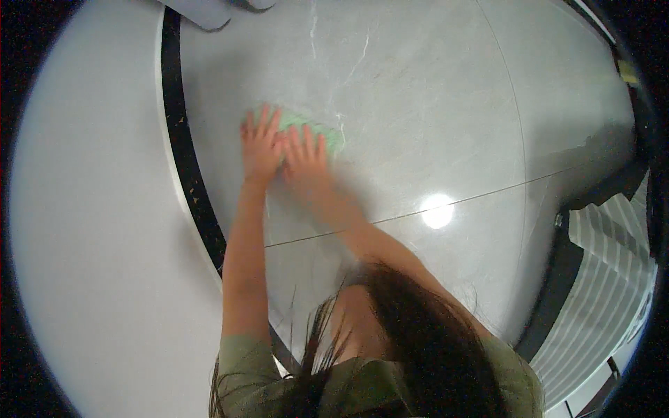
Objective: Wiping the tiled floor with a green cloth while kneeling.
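Two hands, left hand (260,148) and right hand (304,161), flat on one green cloth (315,129).

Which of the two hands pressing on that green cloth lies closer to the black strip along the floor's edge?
The left hand: it presses the green cloth on the side nearer the black strip; the right hand lies farther out on the grey tiles.

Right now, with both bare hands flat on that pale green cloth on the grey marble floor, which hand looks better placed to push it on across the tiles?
Probably the right hand: it lies nearer the middle of the pale green cloth, while the left hand rests on its left edge.
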Demonstrator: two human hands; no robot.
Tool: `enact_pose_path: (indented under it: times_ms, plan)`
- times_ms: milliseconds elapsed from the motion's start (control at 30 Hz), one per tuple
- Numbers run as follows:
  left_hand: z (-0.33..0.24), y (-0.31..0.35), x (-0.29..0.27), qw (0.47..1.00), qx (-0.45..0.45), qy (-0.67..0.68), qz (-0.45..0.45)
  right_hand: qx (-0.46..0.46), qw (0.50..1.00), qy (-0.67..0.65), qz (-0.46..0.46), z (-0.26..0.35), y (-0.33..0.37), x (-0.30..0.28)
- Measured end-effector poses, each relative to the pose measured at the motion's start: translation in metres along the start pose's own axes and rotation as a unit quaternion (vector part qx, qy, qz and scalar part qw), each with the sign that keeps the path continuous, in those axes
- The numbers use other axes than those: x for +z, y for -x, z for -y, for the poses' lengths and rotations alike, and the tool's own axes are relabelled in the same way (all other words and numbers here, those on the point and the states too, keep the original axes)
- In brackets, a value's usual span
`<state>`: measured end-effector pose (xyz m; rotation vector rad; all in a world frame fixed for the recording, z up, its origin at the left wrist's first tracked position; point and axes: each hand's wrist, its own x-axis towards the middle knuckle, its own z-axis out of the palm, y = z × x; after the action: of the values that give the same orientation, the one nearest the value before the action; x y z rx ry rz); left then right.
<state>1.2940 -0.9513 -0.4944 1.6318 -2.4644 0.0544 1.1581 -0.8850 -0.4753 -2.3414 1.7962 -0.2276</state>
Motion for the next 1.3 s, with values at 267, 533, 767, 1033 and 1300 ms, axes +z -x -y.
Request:
enact_pose_path:
  times_ms: [267, 533, 767, 1033, 1300]
  plan:
    - [0.107, 0.021, -0.016, 0.995, -0.081, -0.047, 0.033, -0.065, 0.996, -0.060, -0.022, 0.072, -0.066, 0.015]
    - [0.050, -0.179, 0.025, 0.974, 0.030, -0.214, 0.069, 0.006, 0.995, 0.071, -0.066, -0.064, -0.189, -0.006]
    - [-0.036, -0.203, 0.051, 0.997, -0.059, -0.034, -0.029, 0.093, 0.987, 0.076, -0.111, -0.135, -0.158, -0.012]
    - [-0.005, -0.058, 0.019, 0.993, -0.119, -0.003, -0.016, 0.019, 0.998, 0.055, -0.035, -0.036, -0.073, -0.003]
    - [-0.116, 0.086, -0.003, 0.987, -0.162, 0.011, -0.001, -0.094, 0.994, -0.015, 0.058, -0.048, 0.082, -0.027]
